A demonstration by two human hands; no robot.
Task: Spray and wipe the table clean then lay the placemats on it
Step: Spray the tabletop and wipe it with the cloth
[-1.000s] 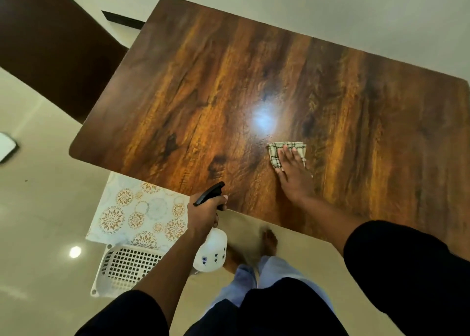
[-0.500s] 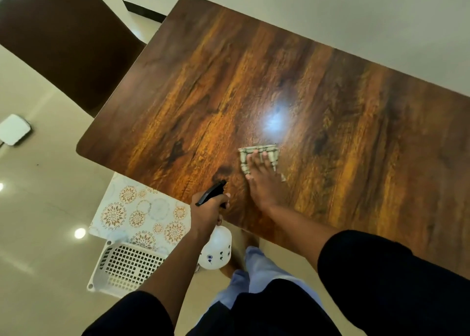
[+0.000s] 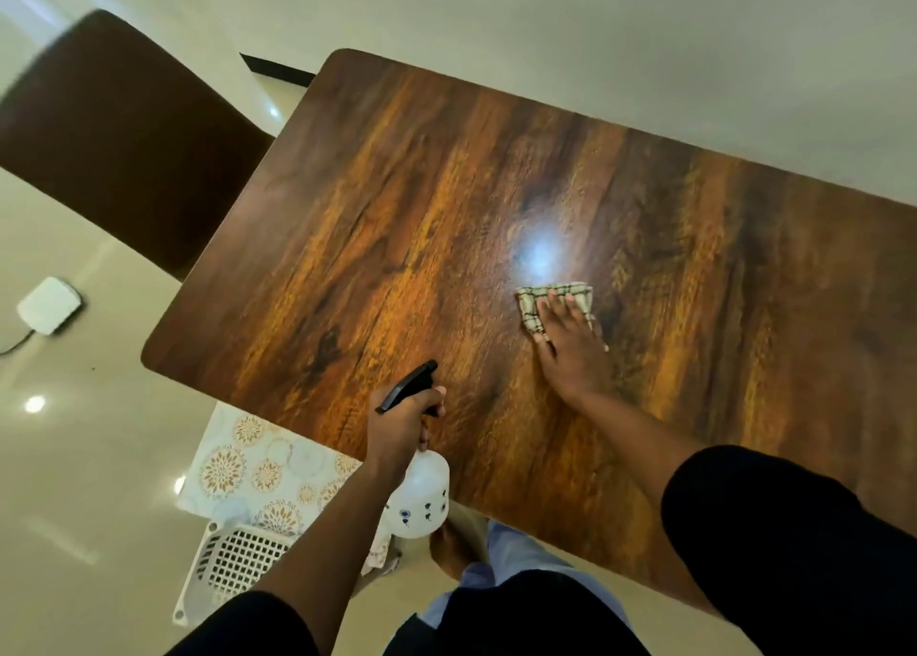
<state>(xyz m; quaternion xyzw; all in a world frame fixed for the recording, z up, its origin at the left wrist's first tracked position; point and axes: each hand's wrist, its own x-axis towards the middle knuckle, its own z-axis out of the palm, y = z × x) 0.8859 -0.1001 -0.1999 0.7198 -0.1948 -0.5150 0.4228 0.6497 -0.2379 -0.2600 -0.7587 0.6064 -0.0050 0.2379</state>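
Nearest, low at the left, a white plastic lattice basket point(image 3: 233, 563) stands on the floor with the cream placemats printed with orange medallions point(image 3: 258, 462) lying on it, not yet on the table. Just above them the left hand point(image 3: 397, 429) grips the neck of a white spray bottle with a black trigger head point(image 3: 419, 494), held at the near edge of the glossy dark wood-grain table point(image 3: 347, 238). Farther in, the right hand point(image 3: 570, 348) presses flat, fingers straight, on a folded cream checked cloth point(image 3: 533, 303) beside the lamp glare. The step in hand looks like wiping; the next move calls for sweeping the cloth across the unwiped far and left stretches. Half a second ago the cloth lay closer to the bottle; it now sits farther right. A dark brown chair point(image 3: 124, 134) stands far left.
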